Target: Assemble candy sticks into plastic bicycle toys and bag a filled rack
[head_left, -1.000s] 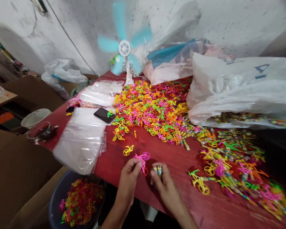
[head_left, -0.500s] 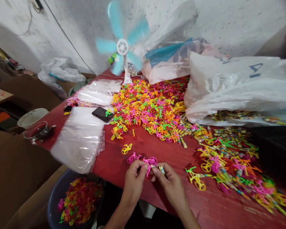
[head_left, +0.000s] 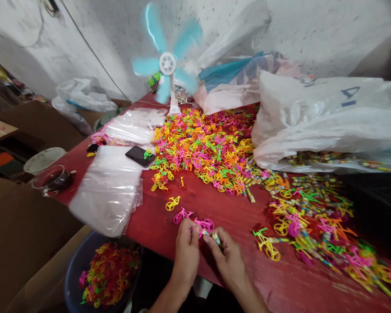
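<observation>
Near the front edge of the red table, my left hand [head_left: 187, 245] is closed on a pink plastic bicycle [head_left: 204, 224]. Just to its right, my right hand [head_left: 226, 256] pinches a small patterned stick [head_left: 216, 238], whose left end meets the pink bicycle. The exact joint is partly hidden by my fingers. Another pink bicycle [head_left: 182, 215] lies behind my left hand, and a yellow bicycle [head_left: 172, 203] lies farther back. On the right, a yellow bicycle [head_left: 267, 247] is attached to a patterned stick.
A large heap of bicycles [head_left: 202, 152] lies before a spinning fan [head_left: 167, 64]. Clear bags [head_left: 107, 187] and a phone [head_left: 139, 156] are left. Bicycles with sticks [head_left: 322, 226] and a white sack [head_left: 313, 117] are right. A tub of pieces [head_left: 72, 269] stands below left.
My left hand has turned more upright, its fingers covering more of the pink bicycle. My right hand has shifted slightly left and down with the stick.
</observation>
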{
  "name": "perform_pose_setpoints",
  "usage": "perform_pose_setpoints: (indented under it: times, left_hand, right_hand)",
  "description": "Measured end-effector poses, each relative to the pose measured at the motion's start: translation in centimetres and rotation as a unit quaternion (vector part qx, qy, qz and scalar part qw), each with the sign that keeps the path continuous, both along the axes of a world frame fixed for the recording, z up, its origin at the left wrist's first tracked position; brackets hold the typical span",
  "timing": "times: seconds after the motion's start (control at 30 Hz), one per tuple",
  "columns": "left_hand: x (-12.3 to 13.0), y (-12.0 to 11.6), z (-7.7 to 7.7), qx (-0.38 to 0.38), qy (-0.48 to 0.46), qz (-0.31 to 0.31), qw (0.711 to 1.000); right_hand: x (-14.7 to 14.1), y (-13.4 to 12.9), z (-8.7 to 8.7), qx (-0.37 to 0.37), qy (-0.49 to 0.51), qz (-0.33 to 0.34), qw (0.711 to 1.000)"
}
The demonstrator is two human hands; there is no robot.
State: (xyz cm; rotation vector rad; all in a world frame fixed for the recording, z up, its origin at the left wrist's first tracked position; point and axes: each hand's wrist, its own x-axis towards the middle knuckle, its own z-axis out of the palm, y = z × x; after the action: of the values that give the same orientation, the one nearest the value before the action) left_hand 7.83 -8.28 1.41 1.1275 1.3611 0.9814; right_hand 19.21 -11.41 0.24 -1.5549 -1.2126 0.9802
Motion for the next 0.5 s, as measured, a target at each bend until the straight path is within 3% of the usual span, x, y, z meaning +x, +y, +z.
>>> perform_pose_setpoints:
  times: [0.27, 0.37, 0.5]
  left_hand:
    - [0.8, -1.2, -1.4, -0.023, -0.001, -0.01, 1.0]
    - [1.4, -1.3, -0.7, -0.015, 0.013, -0.037, 0.999]
    - [1.1, 0.1, 1.1, 0.046, 0.078, -0.142, 0.986]
  right_hand:
    - [0.4, -1.8, -0.8, -0.02, 0.042, 0.001, 0.999]
    - [0.5, -2.4, -0.8, -0.025, 0.027, -0.011, 0.999]
    - [2.8, -3.2, -0.6, -0.028, -0.033, -0.07, 0.997]
